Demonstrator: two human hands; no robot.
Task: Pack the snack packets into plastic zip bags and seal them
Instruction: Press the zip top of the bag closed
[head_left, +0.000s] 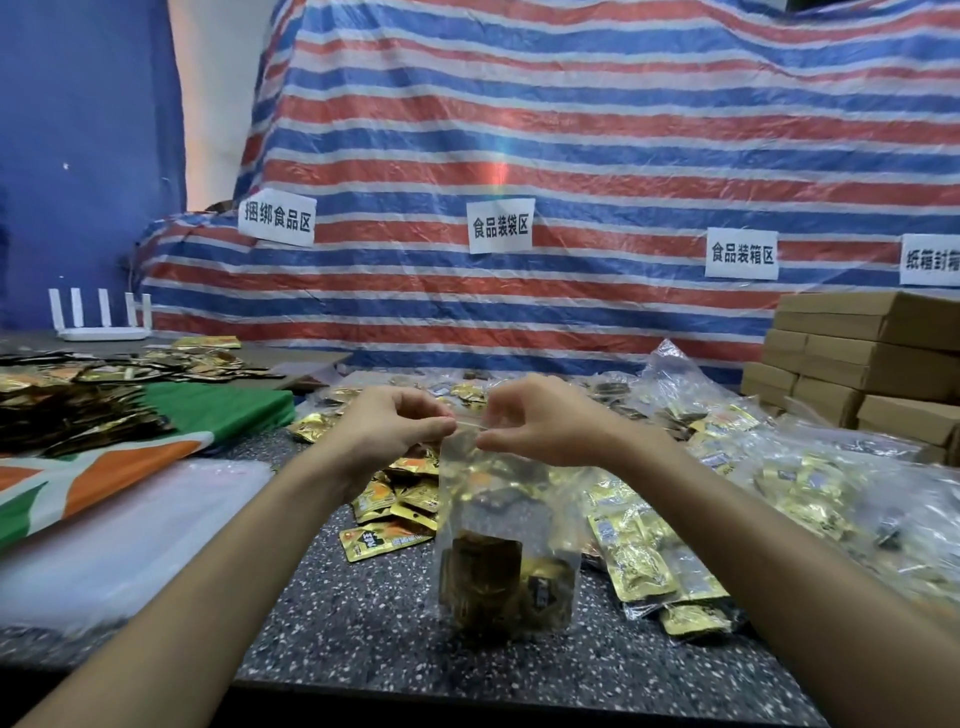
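Note:
A clear plastic zip bag (506, 525) hangs upright in front of me, its bottom close to the speckled table (363, 623). Gold snack packets (488, 582) sit in its lower part. My left hand (387, 426) pinches the left end of the bag's top strip. At the right end of that strip, my right hand (537, 423) pinches it too. Loose gold packets (395, 514) lie on the table just behind the bag.
Filled clear bags of packets (810, 488) pile up at the right. Cardboard boxes (857, 364) are stacked at the far right. A stack of clear empty bags (119, 535) lies at the left on a green and orange cloth (218, 410), with more packets (67, 405) behind.

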